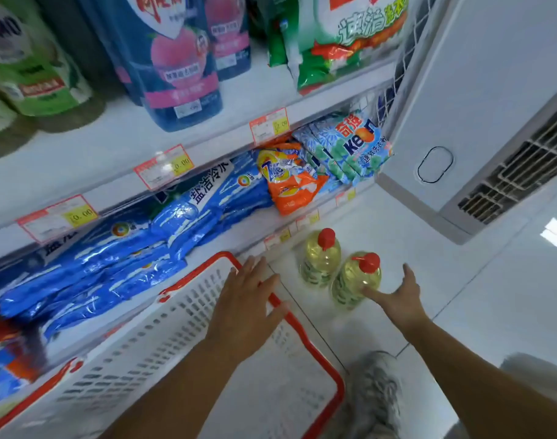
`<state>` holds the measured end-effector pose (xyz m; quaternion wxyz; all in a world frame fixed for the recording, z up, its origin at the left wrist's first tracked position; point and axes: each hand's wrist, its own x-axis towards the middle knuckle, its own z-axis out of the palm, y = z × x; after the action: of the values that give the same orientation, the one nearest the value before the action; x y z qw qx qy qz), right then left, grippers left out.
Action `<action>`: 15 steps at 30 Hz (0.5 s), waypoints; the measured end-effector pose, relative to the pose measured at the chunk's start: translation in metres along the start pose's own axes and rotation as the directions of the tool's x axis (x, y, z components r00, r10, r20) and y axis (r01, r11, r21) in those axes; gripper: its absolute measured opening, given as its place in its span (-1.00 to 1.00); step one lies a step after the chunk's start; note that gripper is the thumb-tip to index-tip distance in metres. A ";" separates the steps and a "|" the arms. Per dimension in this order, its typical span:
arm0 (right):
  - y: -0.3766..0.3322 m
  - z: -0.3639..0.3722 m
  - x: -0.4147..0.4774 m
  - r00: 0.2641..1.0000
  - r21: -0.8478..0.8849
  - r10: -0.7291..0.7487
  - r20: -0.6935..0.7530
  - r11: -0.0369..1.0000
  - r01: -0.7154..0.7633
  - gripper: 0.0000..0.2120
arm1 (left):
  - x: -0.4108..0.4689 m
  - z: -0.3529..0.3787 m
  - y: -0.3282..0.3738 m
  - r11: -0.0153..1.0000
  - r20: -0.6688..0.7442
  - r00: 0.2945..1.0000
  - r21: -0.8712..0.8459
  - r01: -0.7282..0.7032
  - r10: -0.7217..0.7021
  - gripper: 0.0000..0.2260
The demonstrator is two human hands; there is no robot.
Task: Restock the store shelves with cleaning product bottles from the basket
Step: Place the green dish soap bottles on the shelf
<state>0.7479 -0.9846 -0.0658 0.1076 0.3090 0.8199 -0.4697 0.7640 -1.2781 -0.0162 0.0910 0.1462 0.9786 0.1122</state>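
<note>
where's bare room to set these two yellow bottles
Upper shelf: a bare gap between the dark blue bottles and the green detergent bag. Floor: open tiles between the yellow bottles and the white vented unit. The lower shelf is crowded with blue bags and an orange bag.

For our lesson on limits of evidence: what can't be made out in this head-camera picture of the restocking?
1. Basket inside, head view: partly covered by the left hand and forearm, cut by the bottom edge.
2. Labels of the near yellow bottle and far yellow bottle, head view: too small, blurred.
3. Price tags print, head view: blurred.
</note>
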 end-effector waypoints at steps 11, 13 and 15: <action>0.002 0.041 0.020 0.994 0.085 -0.083 -0.075 0.992 0.089 -0.22 | 0.005 0.019 0.000 0.997 0.174 0.982 0.002 0.076 -0.075 -0.42; -0.004 0.030 0.007 0.993 0.049 -0.082 -0.083 0.995 0.086 -0.24 | 0.002 0.010 0.000 0.997 0.213 0.974 -0.016 0.077 -0.072 -0.39; -0.014 0.017 -0.013 0.991 0.005 -0.105 -0.082 0.994 0.106 -0.23 | -0.007 -0.003 -0.002 0.993 0.223 0.971 -0.065 0.102 -0.085 -0.34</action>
<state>0.7473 -1.0093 -0.0585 0.0476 0.2846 0.8366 -0.4656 0.7698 -1.2826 -0.0132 0.2092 0.1077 0.9634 0.1283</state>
